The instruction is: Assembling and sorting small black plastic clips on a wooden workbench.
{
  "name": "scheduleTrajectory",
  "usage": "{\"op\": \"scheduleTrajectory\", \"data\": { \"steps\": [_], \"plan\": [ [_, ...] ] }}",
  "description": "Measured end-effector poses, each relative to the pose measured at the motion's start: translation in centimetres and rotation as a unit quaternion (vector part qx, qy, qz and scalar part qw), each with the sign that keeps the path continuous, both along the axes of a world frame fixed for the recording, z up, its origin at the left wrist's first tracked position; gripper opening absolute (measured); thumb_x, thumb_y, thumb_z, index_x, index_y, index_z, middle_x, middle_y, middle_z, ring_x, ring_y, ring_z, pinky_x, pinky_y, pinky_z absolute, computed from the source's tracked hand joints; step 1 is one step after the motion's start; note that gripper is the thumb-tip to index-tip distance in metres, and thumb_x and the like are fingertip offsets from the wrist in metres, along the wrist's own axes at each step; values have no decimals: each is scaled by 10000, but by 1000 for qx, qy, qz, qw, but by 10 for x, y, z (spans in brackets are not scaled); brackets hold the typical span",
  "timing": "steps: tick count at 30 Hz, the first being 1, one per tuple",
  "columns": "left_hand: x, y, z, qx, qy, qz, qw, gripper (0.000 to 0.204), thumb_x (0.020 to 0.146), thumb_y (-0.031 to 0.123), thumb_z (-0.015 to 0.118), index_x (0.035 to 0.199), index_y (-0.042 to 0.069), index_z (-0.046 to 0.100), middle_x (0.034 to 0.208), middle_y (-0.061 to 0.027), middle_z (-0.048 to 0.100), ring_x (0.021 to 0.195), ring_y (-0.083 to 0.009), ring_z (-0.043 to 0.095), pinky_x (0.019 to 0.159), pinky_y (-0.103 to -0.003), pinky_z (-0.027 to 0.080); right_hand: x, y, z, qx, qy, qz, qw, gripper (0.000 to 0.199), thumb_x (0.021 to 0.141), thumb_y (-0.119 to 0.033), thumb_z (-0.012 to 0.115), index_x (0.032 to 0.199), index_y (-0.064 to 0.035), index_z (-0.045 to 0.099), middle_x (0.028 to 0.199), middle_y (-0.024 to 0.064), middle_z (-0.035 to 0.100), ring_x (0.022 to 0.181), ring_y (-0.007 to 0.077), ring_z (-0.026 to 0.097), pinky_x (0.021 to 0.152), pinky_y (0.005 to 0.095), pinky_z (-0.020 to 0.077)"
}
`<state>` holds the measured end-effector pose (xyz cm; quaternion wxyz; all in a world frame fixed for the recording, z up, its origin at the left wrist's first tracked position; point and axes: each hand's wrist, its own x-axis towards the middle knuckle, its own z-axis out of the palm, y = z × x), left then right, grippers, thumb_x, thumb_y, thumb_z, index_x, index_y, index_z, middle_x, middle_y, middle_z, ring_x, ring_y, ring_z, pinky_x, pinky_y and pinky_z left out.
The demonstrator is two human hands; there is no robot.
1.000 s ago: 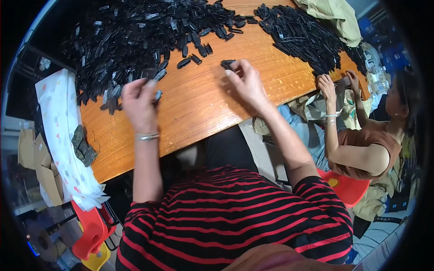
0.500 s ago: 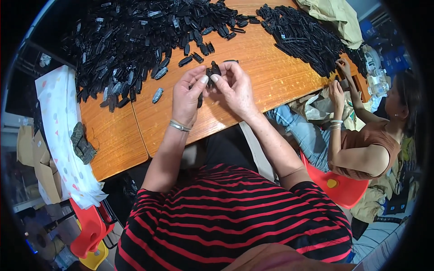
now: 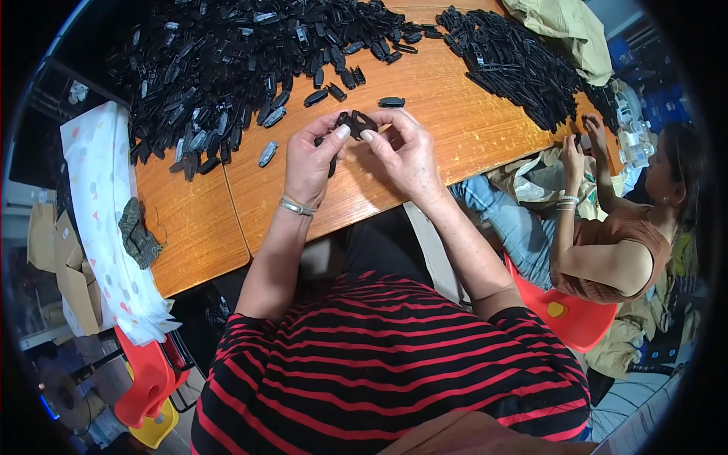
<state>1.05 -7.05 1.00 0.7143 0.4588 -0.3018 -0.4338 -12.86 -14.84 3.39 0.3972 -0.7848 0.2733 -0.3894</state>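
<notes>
Nearest me is my black shirt (image 3: 394, 341) with red stripes, then a smooth metallic bangle (image 3: 297, 207) on my left wrist. Over the worn, wood-grained table (image 3: 447, 125), my left hand (image 3: 309, 168) and right hand (image 3: 410, 158) come close, thumbs and fingertips clamped on a small black piece (image 3: 356, 123) between them; gripping both sides probably steadies something so slight. It shows a gap, and whether it is one part or two I cannot tell. A dark strip (image 3: 332, 166) sits against my left palm, perhaps tucked there to free the fingertips. Beyond, a glossy oblong clip (image 3: 391, 101) lies alone. Farther off, stubby, hard-looking clips (image 3: 220, 68) heap leftward, slender strips (image 3: 516, 68) rightward, seemingly sorted by shape.
</notes>
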Motion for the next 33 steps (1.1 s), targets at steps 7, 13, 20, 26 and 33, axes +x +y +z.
{"op": "scheduleTrajectory", "data": {
  "steps": [7,13,20,26,33],
  "plan": [
    [-2,2,11,1,-115,34,993,276,854,81,642,1122,18,644,876,27,627,634,-11,463,570,-144,386,2,3,3,-45,23,-2,999,198,803,-43,681,990,-5,628,850,58,582,665,103,576,586,227,475],
    [-5,5,11,-52,-185,41,981,295,867,55,615,1156,-2,619,976,-2,586,682,-18,468,577,-147,396,2,3,-1,-76,-7,3,997,194,776,-23,698,962,-15,645,835,63,575,659,111,578,567,241,475],
    [-21,10,12,-50,-151,43,986,320,877,59,609,1192,5,593,1021,-21,563,719,-30,488,600,-158,416,8,12,-9,-158,-45,-32,986,220,746,-12,709,954,-16,638,831,87,581,648,139,588,545,250,484],
    [-18,12,19,-43,-181,52,981,245,913,105,569,1133,7,616,948,-5,600,737,-19,514,576,-156,413,10,13,-24,85,-76,-2,993,371,771,-61,723,1084,-6,532,916,72,587,618,103,565,542,246,486],
    [-10,24,20,-13,-24,-16,1000,157,918,133,562,1000,20,634,823,10,622,640,-22,513,537,-154,401,9,30,-15,133,-66,174,973,368,901,-61,587,1231,-41,425,816,18,546,624,41,505,532,187,415]
  ]
}}
